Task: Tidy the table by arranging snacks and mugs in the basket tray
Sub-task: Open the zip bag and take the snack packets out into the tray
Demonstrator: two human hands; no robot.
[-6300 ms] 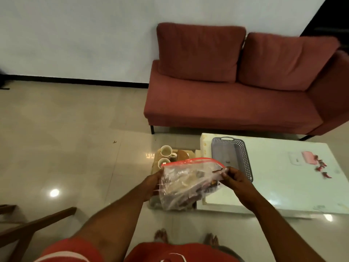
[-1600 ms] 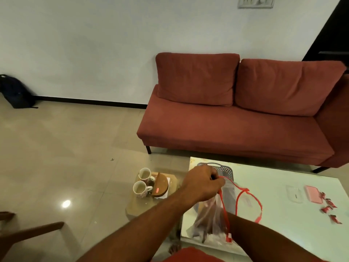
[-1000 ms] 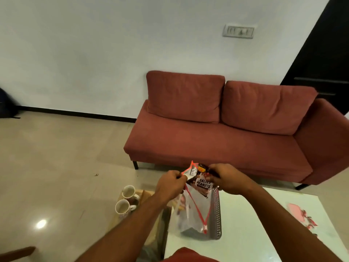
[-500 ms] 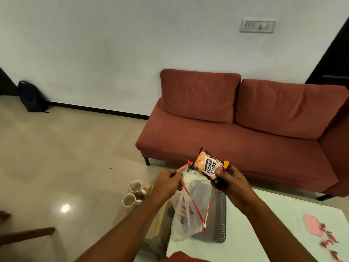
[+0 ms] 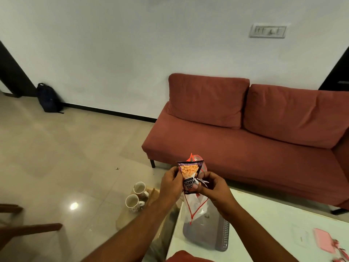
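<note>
I hold a small packet of salted peanuts (image 5: 190,175) upright in front of me, above the table's near left corner. My right hand (image 5: 212,190) grips its lower right side, thumb on the front. My left hand (image 5: 170,186) pinches the clear zip bag (image 5: 197,208) with the red seal and touches the packet's left edge. The bag hangs behind and below the packet, down over the grey basket tray (image 5: 223,236) on the white table (image 5: 273,220). Two white mugs (image 5: 138,188) (image 5: 132,202) stand on a low wooden stool (image 5: 124,217) left of the table.
A red sofa (image 5: 245,140) runs along the wall behind the table. Pink pieces (image 5: 322,242) and a small clear lid lie at the table's right end. A dark backpack (image 5: 48,98) leans on the far wall. A wooden chair part (image 5: 28,228) juts in at lower left.
The peanut packet has come out of the zip bag and now stands upright between both hands. My left hand has closed in on its left edge. The view has tilted up and leftward.
</note>
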